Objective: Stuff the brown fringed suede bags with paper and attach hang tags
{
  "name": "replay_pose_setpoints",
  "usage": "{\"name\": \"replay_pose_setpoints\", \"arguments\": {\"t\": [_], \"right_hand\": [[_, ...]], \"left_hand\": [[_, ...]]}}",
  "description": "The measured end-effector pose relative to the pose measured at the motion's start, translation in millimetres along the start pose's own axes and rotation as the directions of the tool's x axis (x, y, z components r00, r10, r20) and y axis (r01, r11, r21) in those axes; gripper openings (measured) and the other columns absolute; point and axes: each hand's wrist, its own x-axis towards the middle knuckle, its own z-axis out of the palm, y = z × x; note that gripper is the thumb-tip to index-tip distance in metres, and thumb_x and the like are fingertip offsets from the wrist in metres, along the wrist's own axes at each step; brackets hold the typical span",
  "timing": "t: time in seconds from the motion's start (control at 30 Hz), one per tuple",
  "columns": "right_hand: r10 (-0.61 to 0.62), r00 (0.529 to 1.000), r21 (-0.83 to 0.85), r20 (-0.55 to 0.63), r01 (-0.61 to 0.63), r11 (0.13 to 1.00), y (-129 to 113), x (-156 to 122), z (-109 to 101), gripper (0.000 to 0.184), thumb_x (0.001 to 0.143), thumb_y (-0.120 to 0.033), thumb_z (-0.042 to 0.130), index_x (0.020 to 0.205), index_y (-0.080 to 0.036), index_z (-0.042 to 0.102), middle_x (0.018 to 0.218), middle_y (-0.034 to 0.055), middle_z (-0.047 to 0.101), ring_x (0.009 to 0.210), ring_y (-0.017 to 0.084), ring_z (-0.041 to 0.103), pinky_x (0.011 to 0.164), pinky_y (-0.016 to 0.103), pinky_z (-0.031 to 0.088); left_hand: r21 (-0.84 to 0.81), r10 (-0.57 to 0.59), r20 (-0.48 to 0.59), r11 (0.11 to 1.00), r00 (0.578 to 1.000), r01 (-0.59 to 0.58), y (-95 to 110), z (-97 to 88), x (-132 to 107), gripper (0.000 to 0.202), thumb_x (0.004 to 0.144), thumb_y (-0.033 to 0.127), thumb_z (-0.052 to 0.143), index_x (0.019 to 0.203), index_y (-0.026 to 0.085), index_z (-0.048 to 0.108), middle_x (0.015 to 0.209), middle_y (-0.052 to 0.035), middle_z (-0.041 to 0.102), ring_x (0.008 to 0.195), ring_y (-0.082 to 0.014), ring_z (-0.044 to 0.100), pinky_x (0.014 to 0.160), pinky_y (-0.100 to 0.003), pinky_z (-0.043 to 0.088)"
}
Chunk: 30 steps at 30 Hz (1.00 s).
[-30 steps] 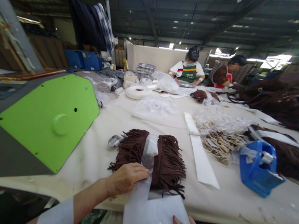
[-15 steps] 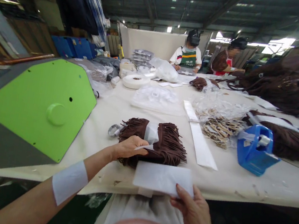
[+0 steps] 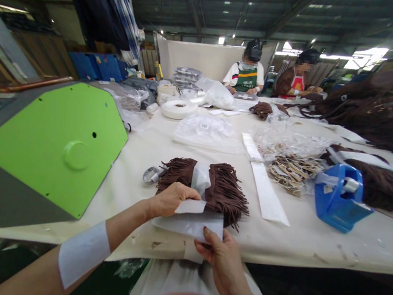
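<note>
A brown fringed piece lies on the cream table in front of me, wrapped round its middle by a white paper band. My left hand rests on its near left side, fingers closed on the band's end. My right hand sits at the table's near edge, pinching a folded white paper sheet that lies against the fringe's near side. A white cuff wraps my left forearm.
A grey machine with a green side panel fills the left. A blue tape dispenser, a pile of tags in plastic, a white paper strip, more brown fringe and a tape roll lie around. Two people work at the far end.
My right hand brought the white sheet left and in toward the fringe, folding it smaller. My left hand stayed on the band.
</note>
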Motion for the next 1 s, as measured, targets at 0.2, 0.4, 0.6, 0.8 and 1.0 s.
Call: {"name": "replay_pose_setpoints", "arguments": {"t": [0.2,0.4,0.6,0.8,1.0], "right_hand": [[0.13,0.989,0.0,0.066,-0.13,0.992,0.7,-7.7,12.6,0.044,0.056,-0.033,0.076,0.087,-0.014,0.051,0.062,0.0002,0.065,0.049,0.011,0.061,0.048,0.02,0.052],[0.214,0.968,-0.095,0.131,-0.202,0.975,-2.4,-15.4,18.9,0.029,0.062,-0.024,0.07,0.081,-0.013,0.051,0.05,-0.0018,0.059,0.039,0.009,0.054,0.036,0.016,0.045],[0.272,0.955,-0.164,0.122,-0.251,0.954,-22.2,5.0,23.5,0.009,0.072,-0.01,0.057,0.077,-0.014,0.049,0.045,-0.0008,0.057,0.034,0.01,0.053,0.031,0.016,0.043],[0.193,0.981,-0.103,0.014,-0.19,0.976,-34.8,14.3,9.9,0.017,0.069,-0.008,0.059,0.071,-0.017,0.045,0.049,-0.002,0.057,0.037,0.008,0.055,0.036,0.015,0.047],[0.109,0.992,-0.063,-0.06,-0.113,0.992,-31.1,15.2,2.6,0.021,0.06,-0.007,0.06,0.072,-0.018,0.047,0.052,-0.0038,0.059,0.04,0.01,0.058,0.038,0.017,0.048]], "left_hand": [[0.057,0.005,-0.07,0.998,0.998,-0.001,-0.8,2.0,-3.6,0.027,0.081,0.032,0.05,0.087,0.014,0.069,0.081,-0.003,0.068,0.074,-0.016,0.061,0.066,-0.02,0.041],[0.069,0.052,-0.096,0.997,0.994,-0.046,-7.8,3.5,-4.8,0.026,0.081,0.032,0.05,0.087,0.015,0.069,0.081,-0.0025,0.069,0.074,-0.0153,0.062,0.066,-0.02,0.042],[0.12,0.134,-0.143,0.986,0.981,-0.117,-11.9,5.4,-10.6,0.025,0.082,0.03,0.05,0.085,0.015,0.069,0.076,-0.002,0.068,0.069,-0.0133,0.061,0.062,-0.019,0.043],[0.249,0.263,-0.199,0.945,0.944,-0.211,-17.0,12.6,-15.9,0.021,0.081,0.024,0.05,0.084,0.014,0.068,0.073,-0.0028,0.067,0.067,-0.0144,0.061,0.061,-0.022,0.044],[0.406,0.429,-0.222,0.857,0.876,-0.317,-20.1,28.7,-21.0,0.018,0.083,0.023,0.052,0.091,0.014,0.064,0.08,-0.006,0.069,0.072,-0.0179,0.062,0.065,-0.028,0.05]]}}
